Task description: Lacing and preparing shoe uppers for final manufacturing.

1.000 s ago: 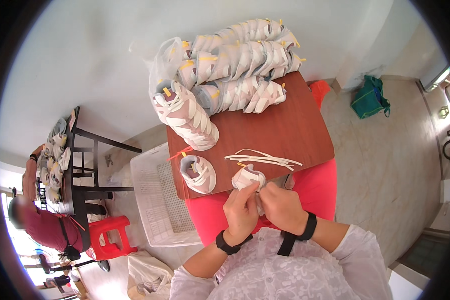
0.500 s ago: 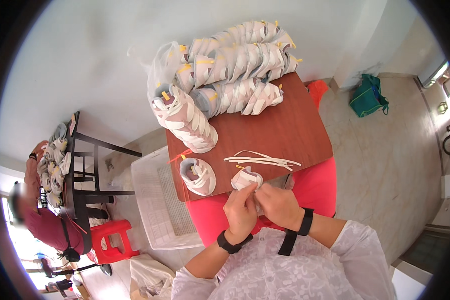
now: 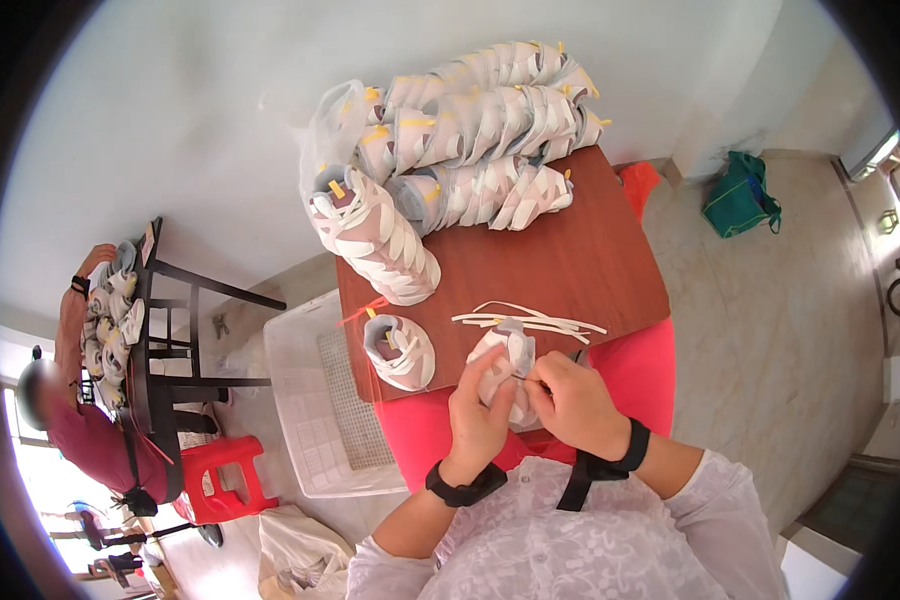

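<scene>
Since a second ago little has moved: my left hand [image 3: 482, 415] and right hand [image 3: 570, 400] still pinch the shoe [image 3: 505, 365] over the desk [image 3: 570, 260], lacing ongoing.

I am sitting at the near edge of the table [image 3: 570, 260], and my left hand [image 3: 478, 420] and my right hand [image 3: 573, 405] are meeting just in front of me, both closing around one shoe [image 3: 507, 362] at that edge. A second shoe [image 3: 400, 350] is lying on the table to the left of it, some loose laces [image 3: 530, 320] are lying just behind it, and a big pile of shoes [image 3: 460, 140] is sitting at the far side of the table. A plastic crate [image 3: 310, 400] is standing on the floor to my left beside the table, another person [image 3: 80, 420] is sitting further left at another table [image 3: 160, 350], and a bag [image 3: 740, 195] is lying on the floor far to my right.
</scene>
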`<state>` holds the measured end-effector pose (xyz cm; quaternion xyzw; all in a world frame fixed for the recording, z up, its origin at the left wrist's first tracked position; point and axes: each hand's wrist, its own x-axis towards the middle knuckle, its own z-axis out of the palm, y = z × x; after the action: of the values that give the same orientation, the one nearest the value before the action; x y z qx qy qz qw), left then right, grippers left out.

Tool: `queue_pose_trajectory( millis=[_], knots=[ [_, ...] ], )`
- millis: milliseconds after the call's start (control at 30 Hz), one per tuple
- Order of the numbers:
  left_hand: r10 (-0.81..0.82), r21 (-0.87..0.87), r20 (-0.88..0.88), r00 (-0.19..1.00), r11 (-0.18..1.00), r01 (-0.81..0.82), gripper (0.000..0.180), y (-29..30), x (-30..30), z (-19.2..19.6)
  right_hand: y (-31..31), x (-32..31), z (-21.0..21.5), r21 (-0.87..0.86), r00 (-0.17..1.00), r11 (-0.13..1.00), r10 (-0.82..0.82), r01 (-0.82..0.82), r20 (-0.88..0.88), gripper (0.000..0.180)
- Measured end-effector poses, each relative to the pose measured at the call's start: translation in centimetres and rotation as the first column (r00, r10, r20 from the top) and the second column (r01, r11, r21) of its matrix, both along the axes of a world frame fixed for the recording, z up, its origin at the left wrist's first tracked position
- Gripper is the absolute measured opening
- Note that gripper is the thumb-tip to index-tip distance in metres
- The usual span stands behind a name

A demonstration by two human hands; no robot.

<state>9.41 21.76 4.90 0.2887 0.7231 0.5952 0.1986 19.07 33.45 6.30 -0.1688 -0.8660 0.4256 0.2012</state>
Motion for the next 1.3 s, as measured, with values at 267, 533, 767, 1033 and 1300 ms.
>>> queue_pose_trajectory(
  millis=[267,533,767,1033,1300],
  knots=[
    [-0.009,0.073,0.096,0.995,0.997,0.002,0.043,-0.1,-0.2,0.2,1.1,0.4,0.7,-0.103,0.99,0.993,0.048,-0.062,-0.135,0.006],
    [0.021,0.027,-0.245,0.969,1.0,-0.014,0.033,-0.1,0.6,-0.7,1.1,0.8,-0.1,0.011,0.98,0.986,0.164,-0.167,0.109,0.009],
    [0.065,-0.004,-0.547,0.835,0.997,-0.081,0.03,0.0,1.0,-0.8,-0.8,-0.3,-2.3,-0.223,0.997,0.972,0.062,-0.07,-0.043,0.012],
    [0.103,0.006,-0.583,0.806,0.993,-0.122,0.034,0.2,1.0,-1.5,-1.5,-0.6,-2.7,0.352,0.995,0.931,0.077,-0.094,0.062,0.009],
    [0.083,-0.03,-0.574,0.815,0.992,-0.122,0.035,0.1,1.1,-2.0,-1.3,-0.6,-2.7,0.3,0.986,0.942,0.125,-0.152,0.106,0.006]
  ],
)
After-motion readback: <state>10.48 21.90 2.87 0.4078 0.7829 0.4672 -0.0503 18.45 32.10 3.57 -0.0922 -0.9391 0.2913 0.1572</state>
